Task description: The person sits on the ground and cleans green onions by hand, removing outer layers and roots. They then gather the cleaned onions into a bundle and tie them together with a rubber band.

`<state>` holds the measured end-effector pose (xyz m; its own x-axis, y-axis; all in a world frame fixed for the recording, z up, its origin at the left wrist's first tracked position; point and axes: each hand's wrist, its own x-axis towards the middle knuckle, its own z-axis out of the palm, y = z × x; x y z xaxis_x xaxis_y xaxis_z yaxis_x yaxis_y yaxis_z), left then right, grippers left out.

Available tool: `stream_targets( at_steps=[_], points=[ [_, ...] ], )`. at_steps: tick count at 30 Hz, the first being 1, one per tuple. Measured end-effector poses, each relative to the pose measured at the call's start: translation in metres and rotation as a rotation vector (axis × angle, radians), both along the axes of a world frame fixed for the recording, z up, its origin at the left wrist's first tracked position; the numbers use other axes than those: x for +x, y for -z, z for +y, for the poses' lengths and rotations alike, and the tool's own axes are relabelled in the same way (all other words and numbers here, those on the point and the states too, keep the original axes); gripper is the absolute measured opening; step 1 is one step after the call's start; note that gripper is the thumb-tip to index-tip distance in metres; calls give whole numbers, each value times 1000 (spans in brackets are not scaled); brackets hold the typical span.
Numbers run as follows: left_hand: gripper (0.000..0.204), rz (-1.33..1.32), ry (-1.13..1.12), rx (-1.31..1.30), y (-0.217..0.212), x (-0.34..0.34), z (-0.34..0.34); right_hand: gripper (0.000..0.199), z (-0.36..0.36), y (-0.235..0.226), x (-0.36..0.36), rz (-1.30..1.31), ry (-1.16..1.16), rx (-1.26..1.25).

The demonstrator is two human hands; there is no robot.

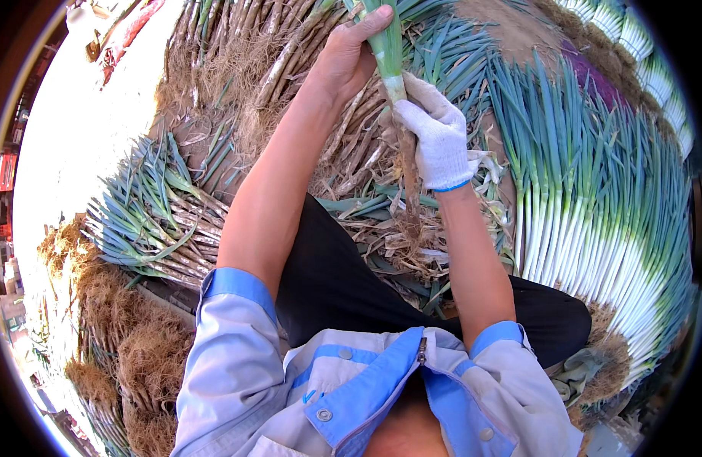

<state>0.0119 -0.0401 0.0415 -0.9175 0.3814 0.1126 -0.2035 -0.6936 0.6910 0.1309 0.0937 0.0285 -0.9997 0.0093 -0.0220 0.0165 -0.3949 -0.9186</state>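
Observation:
A long green onion (390, 53) hangs upright in front of me, green top up, dirty stalk and roots (409, 198) pointing down. My bare left hand (343, 61) grips its green upper part. My right hand (438, 133), in a white work glove, closes around the stalk just below, where the pale part meets the soiled outer skin. Both hands touch the same onion. My knees in black trousers (328, 274) sit beneath it.
Cleaned green onions lie in a neat row (594, 213) at my right, white stalks side by side. Unpeeled, muddy onions are piled ahead (244, 53) and at my left (153, 213). Peeled skins and roots (381, 236) litter the ground by my knees.

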Motion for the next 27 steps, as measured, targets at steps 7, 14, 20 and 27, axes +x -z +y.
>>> stream_targets(
  at_steps=[7, 14, 20, 27],
  points=[
    [17, -59, -275, 75, 15, -15, 8, 12, -20, 25, -13, 586, 527, 690],
    [15, -80, -360, 47, 18, -20, 9, 17, -16, 11, -15, 532, 379, 819],
    [16, -175, -497, -70, 11, -23, -11, 14, 22, 22, 8, 300, 4, 955],
    [17, -206, -550, -110, 22, -27, -5, 33, -1, -7, -18, 675, 253, 1066]
  ],
)
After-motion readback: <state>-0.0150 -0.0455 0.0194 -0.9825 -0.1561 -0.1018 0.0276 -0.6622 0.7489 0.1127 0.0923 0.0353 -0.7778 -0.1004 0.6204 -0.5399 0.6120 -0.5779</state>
